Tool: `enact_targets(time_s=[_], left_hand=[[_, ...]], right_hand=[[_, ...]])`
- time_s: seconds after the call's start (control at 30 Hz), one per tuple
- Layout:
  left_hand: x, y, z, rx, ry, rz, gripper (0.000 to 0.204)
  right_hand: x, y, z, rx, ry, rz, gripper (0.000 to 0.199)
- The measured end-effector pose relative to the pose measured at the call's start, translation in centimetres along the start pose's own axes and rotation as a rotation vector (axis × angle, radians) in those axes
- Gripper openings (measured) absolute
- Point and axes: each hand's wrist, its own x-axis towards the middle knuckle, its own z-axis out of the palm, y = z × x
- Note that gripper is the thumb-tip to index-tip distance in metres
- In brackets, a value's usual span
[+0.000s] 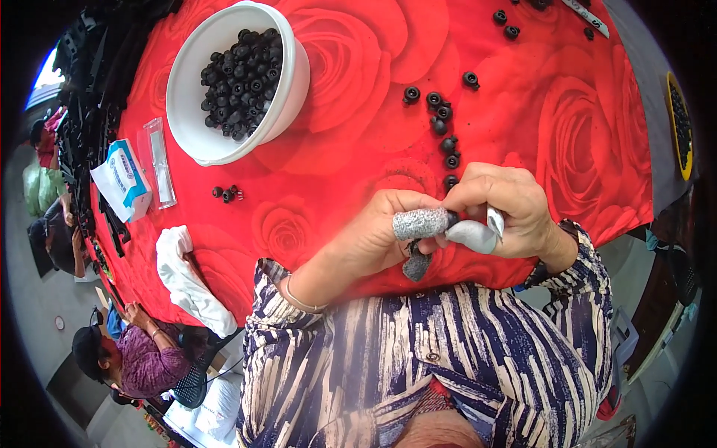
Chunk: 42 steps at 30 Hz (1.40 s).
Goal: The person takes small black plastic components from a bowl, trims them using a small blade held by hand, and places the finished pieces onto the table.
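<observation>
My left hand [378, 236] and my right hand [511, 206] meet above the near part of the table, fingers closed. Between their fingertips shows a bit of a small black part [452, 219], mostly hidden. Grey knitted sleeves [420, 223] cover fingers of my left hand. On my right hand, pale grey finger covers [472, 236] are worn. Just beyond the hands, a loose row of small round black parts with open, ring-like ends [444, 113] runs away from me over the red cloth.
A white tub [298, 97] full of similar black parts [243, 86] stands at the far left. A few parts [228, 194], a blue-and-white box [133, 179], a clear plastic case [160, 163] and a white cloth [183, 276] lie left. Another person [142, 351] sits beyond the left edge.
</observation>
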Motion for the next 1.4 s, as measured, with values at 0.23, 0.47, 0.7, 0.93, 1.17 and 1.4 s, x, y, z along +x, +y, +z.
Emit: enact_targets(time_s=[0.23, 0.47, 0.7, 0.93, 1.17, 1.4], left_hand=[[0.1, -1.4, 1.0, -0.129, 0.099, 0.164, 0.024], [-0.1, -1.9, 1.6, -0.028, 0.159, 0.327, 0.026], [-0.1, -1.6, 1.8, -0.033, 0.205, 0.327, 0.027], [-0.4, -0.7, 1.5, 0.119, 0.177, 0.369, 0.026], [-0.4, -0.8, 1.5, 0.225, 0.187, 0.36, 0.025], [-0.2, -1.0, 1.3, 0.264, 0.191, 0.368, 0.025]], right_hand=[[-0.2, 0.0, 0.7, -0.214, 0.134, -0.137, 0.028], [-0.5, 0.2, 0.6, -0.48, 0.174, -0.369, 0.042], [-0.5, 0.3, 0.4, -0.489, 0.132, -0.37, 0.037], [-0.1, -0.7, -1.3, 0.025, 0.028, 0.131, 0.035], [-0.1, -0.5, -0.6, -0.158, 0.037, 0.195, 0.022], [0.0, -0.3, -0.4, -0.18, 0.03, 0.147, 0.023]])
